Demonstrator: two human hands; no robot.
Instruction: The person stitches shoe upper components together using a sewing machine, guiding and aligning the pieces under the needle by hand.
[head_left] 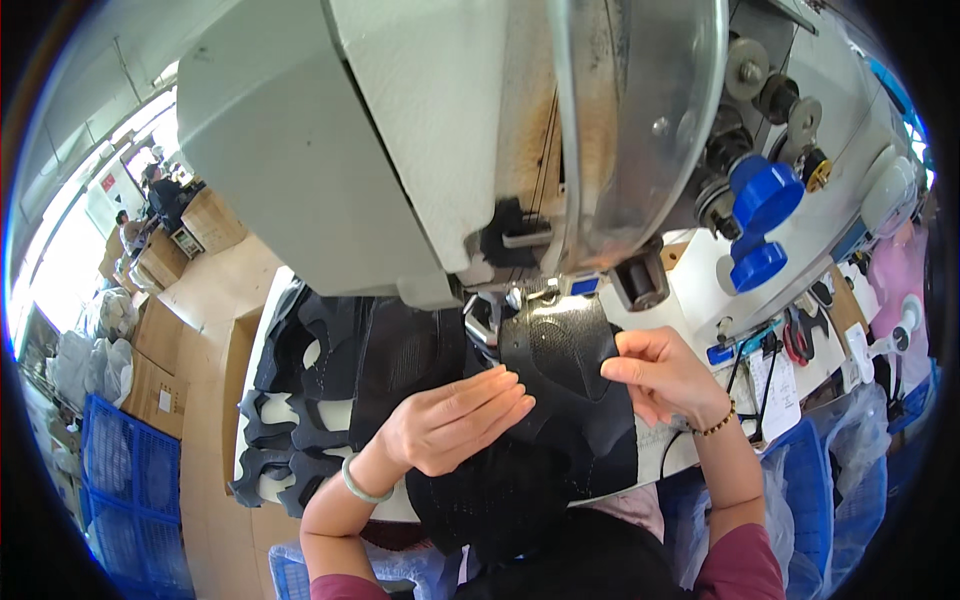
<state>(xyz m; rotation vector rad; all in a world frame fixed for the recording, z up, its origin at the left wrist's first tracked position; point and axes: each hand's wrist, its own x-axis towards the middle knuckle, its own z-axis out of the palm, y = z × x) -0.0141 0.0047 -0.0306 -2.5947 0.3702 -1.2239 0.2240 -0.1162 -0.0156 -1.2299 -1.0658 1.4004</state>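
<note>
A black sheet-material piece (pixel 565 355) with a pointed stitched outline and a dotted texture lies under the head of a sewing machine (pixel 400 150). My right hand (pixel 660 375) pinches its right edge between thumb and fingers. To the left of that piece, my left hand (pixel 455 420) has its fingers pressed together, tips close to the piece's left side. Its thumb is hidden, and I cannot make out what, if anything, it holds. The metal presser parts (pixel 483 320) stand just beyond my left fingertips. More black material (pixel 530 470) hangs over the table edge towards me.
Stacked black cut pieces (pixel 290 420) cover the table's left side. Blue tension knobs (pixel 765 195) stick out at the machine's right. Red-handled scissors (pixel 798 340) and a paper slip (pixel 780 395) lie at right. Blue crates (pixel 805 480) stand below, and others (pixel 110 450) at far left.
</note>
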